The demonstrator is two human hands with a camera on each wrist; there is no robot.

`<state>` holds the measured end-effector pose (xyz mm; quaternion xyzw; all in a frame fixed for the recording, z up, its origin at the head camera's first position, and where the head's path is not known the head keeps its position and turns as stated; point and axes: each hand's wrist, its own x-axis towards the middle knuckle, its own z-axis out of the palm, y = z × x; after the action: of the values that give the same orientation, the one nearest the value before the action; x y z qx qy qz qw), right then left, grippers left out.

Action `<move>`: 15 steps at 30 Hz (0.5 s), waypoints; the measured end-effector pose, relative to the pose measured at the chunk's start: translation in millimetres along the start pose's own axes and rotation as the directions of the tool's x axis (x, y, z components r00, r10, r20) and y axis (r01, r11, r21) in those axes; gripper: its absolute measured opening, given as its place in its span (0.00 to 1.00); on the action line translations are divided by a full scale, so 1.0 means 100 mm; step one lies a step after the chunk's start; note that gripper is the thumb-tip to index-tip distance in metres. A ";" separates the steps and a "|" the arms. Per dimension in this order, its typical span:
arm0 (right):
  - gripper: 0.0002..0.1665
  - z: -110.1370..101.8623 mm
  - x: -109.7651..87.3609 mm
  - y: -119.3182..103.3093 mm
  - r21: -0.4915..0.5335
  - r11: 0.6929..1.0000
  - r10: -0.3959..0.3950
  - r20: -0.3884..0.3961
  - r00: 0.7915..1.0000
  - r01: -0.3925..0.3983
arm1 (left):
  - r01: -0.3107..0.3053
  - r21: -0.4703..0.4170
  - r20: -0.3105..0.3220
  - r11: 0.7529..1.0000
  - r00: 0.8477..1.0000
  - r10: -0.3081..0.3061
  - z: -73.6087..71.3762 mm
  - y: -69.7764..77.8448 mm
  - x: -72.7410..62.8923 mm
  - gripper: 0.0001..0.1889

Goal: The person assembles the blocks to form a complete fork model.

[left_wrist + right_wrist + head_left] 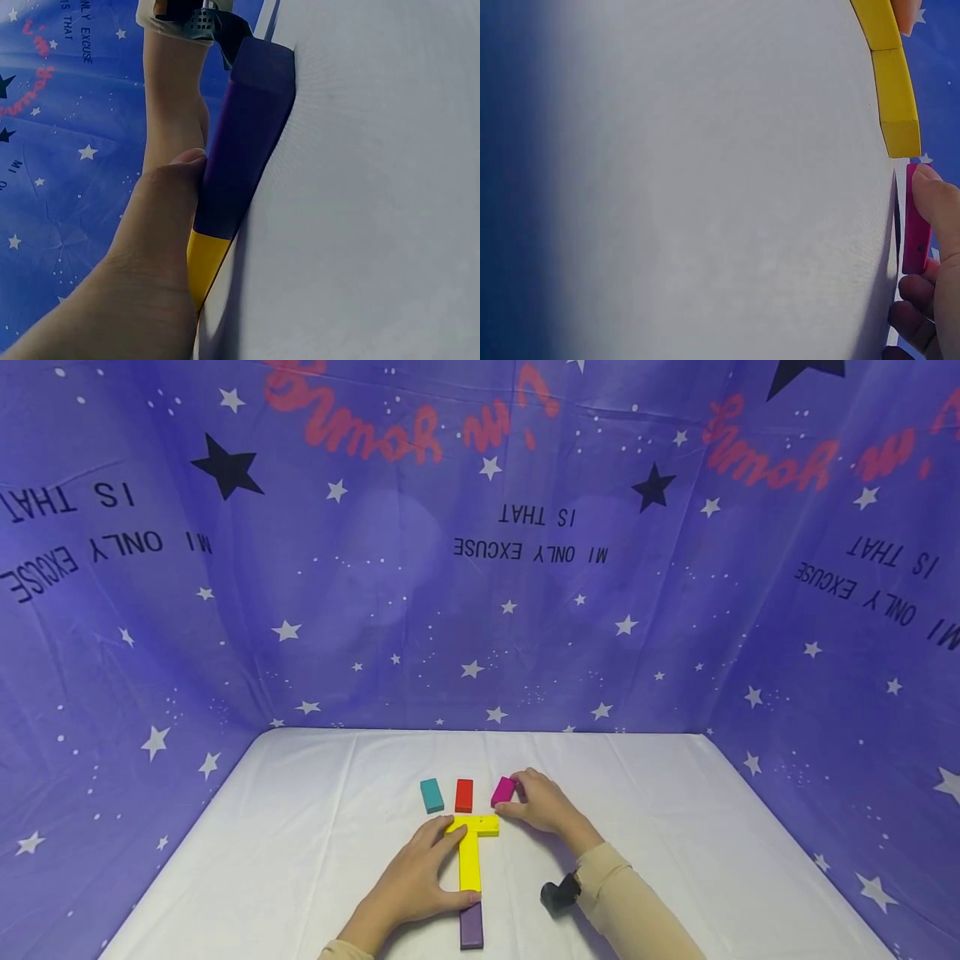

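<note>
Blocks sit low in the middle of the frame on a white table [315, 827]: a yellow T block [470, 852] with a purple block [471, 925] butted against its bottom end. Right hand [542, 806] pinches a pink block [503, 791] just above the T's right tip. Left hand [418, 881] lies flat with fingers straight against the T's left side, thumb by the purple one. Red block [464, 795] and teal block [431, 795] stand left of the pink one. No containers anywhere.

Yellow T-shaped block [470, 847], purple block [471, 927], teal block [431, 795], red block [464, 795] and magenta block [503, 791]. White tabletop [675, 827]. Blue-violet backdrop [420, 627] with white stars.
</note>
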<state>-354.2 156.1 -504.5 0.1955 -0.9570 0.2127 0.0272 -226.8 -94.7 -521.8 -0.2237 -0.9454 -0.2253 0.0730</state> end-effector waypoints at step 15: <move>0.41 -0.04 -0.10 0.04 0.012 1.000 0.010 -0.011 1.000 -0.009 | -0.009 -0.010 -0.010 1.000 1.000 0.009 -0.01 0.02 -0.01 0.51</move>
<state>-347.0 164.3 -504.1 0.1899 -0.9565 0.2194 0.0304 -225.5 -93.9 -520.9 -0.2273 -0.9429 -0.2306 0.0777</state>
